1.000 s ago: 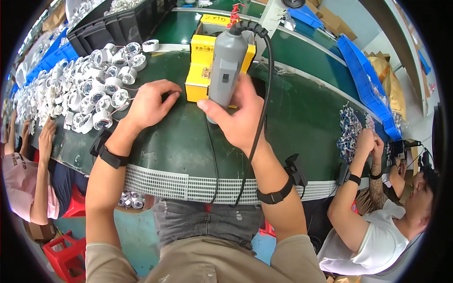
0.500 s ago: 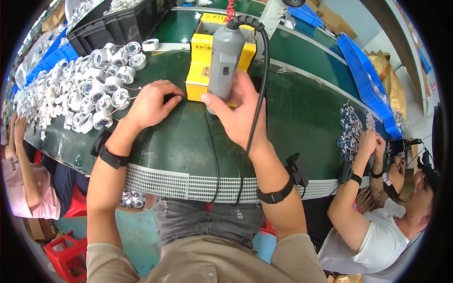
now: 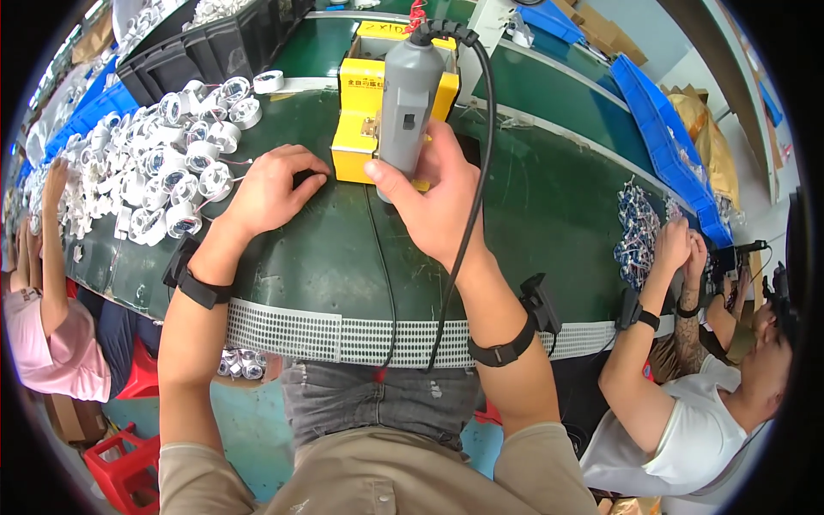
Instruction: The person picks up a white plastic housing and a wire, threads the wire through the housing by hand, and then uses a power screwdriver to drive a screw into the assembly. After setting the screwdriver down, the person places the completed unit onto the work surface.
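A grey corded electric screwdriver stands upright in my right hand, thumb on its near side and fingers round its right side. The tool's lower tip is hidden by my hand. Directly behind it is a yellow screw-feeder box, partly covered by the tool. My left hand rests on the green tabletop left of the box, fingers loosely bent, a gap inside the thumb, and nothing visible in it. Close to its left lies a heap of white round housings with thin wires.
A black crate stands behind the heap. Blue trays line the right side, near a bundle of wired parts. Co-workers' hands work at both sides. A black cable loops past my right hand.
A co-worker's arm at the far left has risen toward the heap. My head view has shifted slightly; both my hands and the screwdriver stay nearly as they were.
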`<state>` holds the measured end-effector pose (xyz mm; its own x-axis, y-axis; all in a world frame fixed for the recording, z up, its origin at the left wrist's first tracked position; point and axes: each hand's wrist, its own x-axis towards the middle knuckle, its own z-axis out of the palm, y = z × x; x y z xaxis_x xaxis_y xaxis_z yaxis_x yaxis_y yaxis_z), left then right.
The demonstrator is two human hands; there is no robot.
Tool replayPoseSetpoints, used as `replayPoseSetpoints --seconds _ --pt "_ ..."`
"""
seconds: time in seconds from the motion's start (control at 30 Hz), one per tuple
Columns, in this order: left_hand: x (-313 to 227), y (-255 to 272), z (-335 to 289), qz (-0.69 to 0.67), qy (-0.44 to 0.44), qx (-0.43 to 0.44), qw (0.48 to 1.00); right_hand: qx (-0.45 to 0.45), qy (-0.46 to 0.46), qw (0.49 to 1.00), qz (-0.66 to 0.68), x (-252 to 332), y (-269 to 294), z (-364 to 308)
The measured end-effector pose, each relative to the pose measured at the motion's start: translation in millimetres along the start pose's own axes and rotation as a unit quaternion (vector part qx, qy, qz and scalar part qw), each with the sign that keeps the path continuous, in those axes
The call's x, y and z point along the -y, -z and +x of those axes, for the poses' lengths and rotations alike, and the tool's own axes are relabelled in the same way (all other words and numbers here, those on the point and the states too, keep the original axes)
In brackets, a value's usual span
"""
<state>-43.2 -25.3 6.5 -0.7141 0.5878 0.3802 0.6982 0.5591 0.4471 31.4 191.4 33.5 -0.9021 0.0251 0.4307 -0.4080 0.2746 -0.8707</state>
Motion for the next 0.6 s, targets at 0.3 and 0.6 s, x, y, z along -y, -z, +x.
replayPoseSetpoints --seconds 0.3,0.6 --pt "2.7 -1.2 -2.0 -0.011 0.001 0.002 1.000 0.040 -0.024 0.998 -0.035 7.9 3.3 -1.3" --pt "-3.4 -1.0 1.8 -0.021 -0.001 0.006 1.000 -0.007 -0.019 0.999 0.040 0.8 5.7 2.1"
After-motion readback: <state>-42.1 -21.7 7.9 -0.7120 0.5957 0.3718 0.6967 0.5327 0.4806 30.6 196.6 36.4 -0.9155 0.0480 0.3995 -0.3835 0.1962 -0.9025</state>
